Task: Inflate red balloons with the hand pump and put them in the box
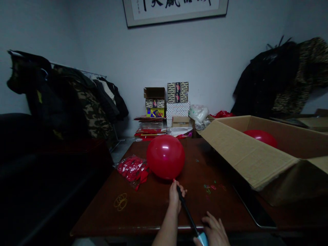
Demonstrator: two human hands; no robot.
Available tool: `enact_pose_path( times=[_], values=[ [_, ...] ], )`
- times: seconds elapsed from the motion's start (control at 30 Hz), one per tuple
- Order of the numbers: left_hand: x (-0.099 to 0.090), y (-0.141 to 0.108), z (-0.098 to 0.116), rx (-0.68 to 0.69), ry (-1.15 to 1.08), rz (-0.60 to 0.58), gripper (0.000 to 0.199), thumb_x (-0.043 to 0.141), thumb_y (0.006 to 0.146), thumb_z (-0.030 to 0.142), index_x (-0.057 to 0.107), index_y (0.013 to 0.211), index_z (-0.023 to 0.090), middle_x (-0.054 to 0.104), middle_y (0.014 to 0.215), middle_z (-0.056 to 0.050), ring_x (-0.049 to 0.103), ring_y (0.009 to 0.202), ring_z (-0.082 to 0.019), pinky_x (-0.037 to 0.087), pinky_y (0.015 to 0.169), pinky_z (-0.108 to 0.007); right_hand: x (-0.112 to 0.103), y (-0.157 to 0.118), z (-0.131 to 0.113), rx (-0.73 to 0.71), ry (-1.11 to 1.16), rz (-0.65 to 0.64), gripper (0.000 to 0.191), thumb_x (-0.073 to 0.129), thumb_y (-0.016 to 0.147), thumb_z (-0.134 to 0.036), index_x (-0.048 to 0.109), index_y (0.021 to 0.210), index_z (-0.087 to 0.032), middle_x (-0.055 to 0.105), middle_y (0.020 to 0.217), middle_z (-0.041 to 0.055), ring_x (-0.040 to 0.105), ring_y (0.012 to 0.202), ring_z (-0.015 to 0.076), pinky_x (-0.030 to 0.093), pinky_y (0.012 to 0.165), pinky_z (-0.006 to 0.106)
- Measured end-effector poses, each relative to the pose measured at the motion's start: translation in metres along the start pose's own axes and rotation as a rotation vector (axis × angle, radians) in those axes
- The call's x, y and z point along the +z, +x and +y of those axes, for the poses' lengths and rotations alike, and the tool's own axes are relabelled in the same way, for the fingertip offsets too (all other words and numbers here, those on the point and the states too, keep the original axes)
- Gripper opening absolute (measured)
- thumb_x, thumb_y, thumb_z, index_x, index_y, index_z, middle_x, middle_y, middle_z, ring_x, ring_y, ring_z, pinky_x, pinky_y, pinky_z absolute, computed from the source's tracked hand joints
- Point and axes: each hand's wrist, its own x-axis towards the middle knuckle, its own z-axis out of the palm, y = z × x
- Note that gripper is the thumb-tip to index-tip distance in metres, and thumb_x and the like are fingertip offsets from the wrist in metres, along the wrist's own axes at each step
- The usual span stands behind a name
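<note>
While the left hand (175, 200) clamps the pump (188, 215) by the red balloon (165, 157), the right hand (214, 232) sits at the far end. Its hold? Can't quite tell.

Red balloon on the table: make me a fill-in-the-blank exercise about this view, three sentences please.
The left hand grips the black shaft of a hand pump, whose end by the right hand is ____.
A bag of uninflated red balloons lies to the ____ of the inflated red balloon.
A second inflated red balloon sits ____ the open cardboard box.

Missing words: blue; left; inside.
</note>
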Motion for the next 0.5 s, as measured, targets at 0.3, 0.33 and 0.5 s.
enact_pose_path(
  times=[0.3, 0.33, 0.5],
  values=[
    [0.0, 0.004, -0.001, -0.02, -0.017, 0.011, 0.043, 0.058, 0.068, 0.06, 0.041, 0.07, 0.021, 0.044, 0.04, 0.009, 0.032, 0.029, -0.006, 0.041, 0.051, -0.027, -0.021, 0.05, -0.038, -0.007, 0.06, 0.003, 0.042, 0.042, 0.079, -0.049, 0.067, 0.095, -0.018, 0.056, 0.117, 0.0104, 0.035, 0.126, 0.0298, 0.016, 0.107, 0.049],
    [-0.001, 0.005, -0.001, -0.028, -0.017, 0.013, 0.043, 0.058, 0.068, 0.061, 0.041, 0.07, 0.021, 0.044, 0.04, 0.009, 0.033, 0.029, -0.006, 0.041, 0.051, -0.027, -0.021, 0.056, -0.041, -0.007, 0.071, 0.012, 0.042, 0.042, 0.079, -0.048, 0.066, 0.096, -0.018, 0.056, 0.116, 0.0103, 0.035, 0.125, 0.0298, 0.017, 0.106, 0.049],
    [-0.002, 0.008, -0.001, -0.039, 0.002, 0.013, 0.045, 0.058, 0.066, 0.063, 0.041, 0.07, 0.021, 0.043, 0.038, 0.009, 0.035, 0.029, -0.007, 0.04, 0.05, -0.026, -0.016, 0.074, -0.045, 0.001, 0.092, 0.029, 0.043, 0.044, 0.078, -0.047, 0.064, 0.1, -0.017, 0.057, 0.115, 0.0106, 0.036, 0.124, 0.0299, 0.016, 0.106, 0.05]
  ],
)
